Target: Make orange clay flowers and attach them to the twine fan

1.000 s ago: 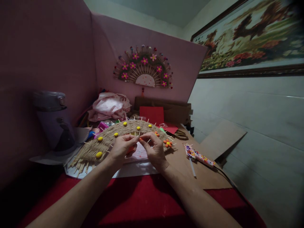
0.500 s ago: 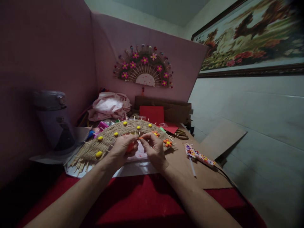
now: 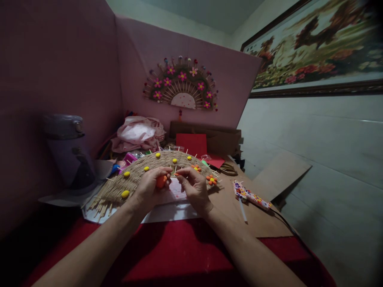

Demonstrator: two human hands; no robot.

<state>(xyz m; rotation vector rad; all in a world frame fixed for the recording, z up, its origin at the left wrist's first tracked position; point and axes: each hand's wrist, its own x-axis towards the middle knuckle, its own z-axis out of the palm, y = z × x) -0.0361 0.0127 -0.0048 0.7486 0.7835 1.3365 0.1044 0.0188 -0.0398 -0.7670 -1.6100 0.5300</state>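
Note:
A fan-shaped piece wound with twine lies in front of me, with yellow ovals on it and two orange flowers at its right end. My left hand curls its fingers round an orange lump, over the lower middle of the fan. Just to the right, my right hand pinches a small orange bit between thumb and forefinger. The hands are slightly apart. Thin sticks poke out along the fan's edges, and its pale spotted centre shows between and below the hands.
A lidded bottle stands at the left. Bundled pink cloth and red paper lie behind the fan. On the cardboard at the right rests a patterned glue gun with a cable. A finished fan hangs behind.
My left fingertips have drawn back left from my right fingertips, and more of the orange lump shows. The small orange bit stays in my right hand.

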